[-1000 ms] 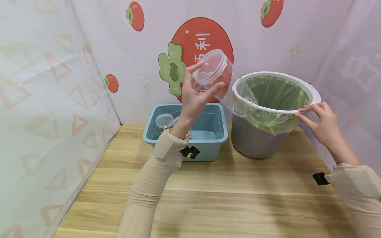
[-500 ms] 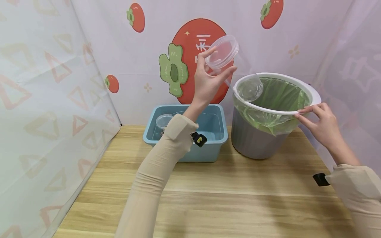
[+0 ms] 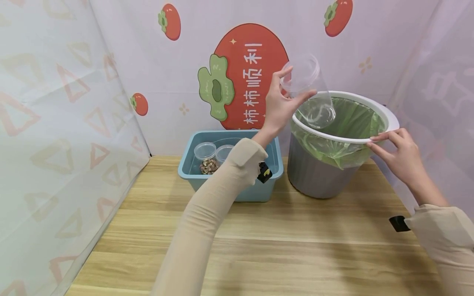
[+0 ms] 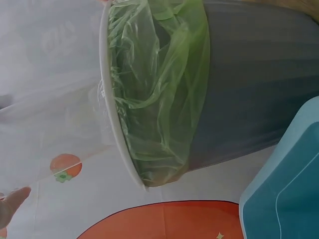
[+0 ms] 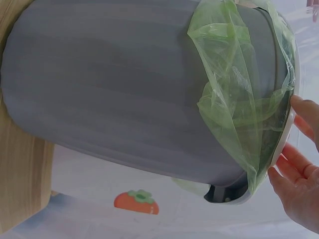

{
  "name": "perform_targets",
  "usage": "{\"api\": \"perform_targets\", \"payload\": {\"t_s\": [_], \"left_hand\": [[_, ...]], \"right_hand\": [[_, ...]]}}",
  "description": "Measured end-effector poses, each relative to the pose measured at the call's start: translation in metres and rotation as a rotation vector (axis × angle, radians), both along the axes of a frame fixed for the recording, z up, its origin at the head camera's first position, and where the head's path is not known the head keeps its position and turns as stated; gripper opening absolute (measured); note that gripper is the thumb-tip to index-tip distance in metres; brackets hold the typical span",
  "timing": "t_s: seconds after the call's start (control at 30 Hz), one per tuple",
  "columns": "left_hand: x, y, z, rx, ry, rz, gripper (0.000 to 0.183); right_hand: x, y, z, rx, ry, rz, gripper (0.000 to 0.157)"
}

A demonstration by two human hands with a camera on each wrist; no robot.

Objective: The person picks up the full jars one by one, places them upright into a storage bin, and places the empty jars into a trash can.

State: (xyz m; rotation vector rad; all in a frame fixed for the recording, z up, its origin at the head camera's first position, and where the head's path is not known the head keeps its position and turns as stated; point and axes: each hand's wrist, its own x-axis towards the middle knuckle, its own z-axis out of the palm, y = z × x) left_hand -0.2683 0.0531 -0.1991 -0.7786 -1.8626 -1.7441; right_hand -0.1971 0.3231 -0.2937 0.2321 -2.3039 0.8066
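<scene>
My left hand [image 3: 279, 106] grips a clear plastic jar [image 3: 323, 95] near its ridged mouth. The jar looks bare inside, leaning with its base over the near-left opening of a grey trash can [image 3: 318, 174]. Part of the left thumb shows at the edge of the left wrist view. On the can's right side, my right hand [image 3: 401, 154] pinches the white rim ring [image 3: 344, 140] between thumb and fingers. A green translucent bag [image 3: 361, 115] lines the can and hangs over its outside; the right wrist view shows fingertips on the ring [image 5: 287, 130].
Left of the can stands a blue plastic tub [image 3: 278, 164], partly behind my left forearm. Inside it are two lidded clear jars, one jar [image 3: 205, 151] with brown nut-like pieces [image 3: 209, 166]. A patterned cloth [image 3: 177, 65] backs the wooden table [image 3: 296, 250].
My left hand has carried the jar rightward, from above the blue tub to the can's opening. The right hand has stayed on the rim.
</scene>
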Motion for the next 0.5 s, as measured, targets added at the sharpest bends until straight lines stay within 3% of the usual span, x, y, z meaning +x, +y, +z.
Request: {"api": "perform_targets", "payload": {"t_s": [0.13,0.27,0.5], "left_hand": [[-0.018,0.014,-0.014,-0.038,0.032,0.033,0.068],[-0.025,0.027,-0.023,-0.1,0.065,0.083,0.07],[-0.028,0.027,-0.037,-0.369,0.001,0.056,0.071]], "right_hand": [[0.0,0.0,0.0,0.004,-0.011,-0.005,0.019],[0.0,0.0,0.0,0.006,-0.02,-0.008,0.019],[-0.001,-0.001,0.0,-0.001,-0.013,-0.005,0.019]]}}
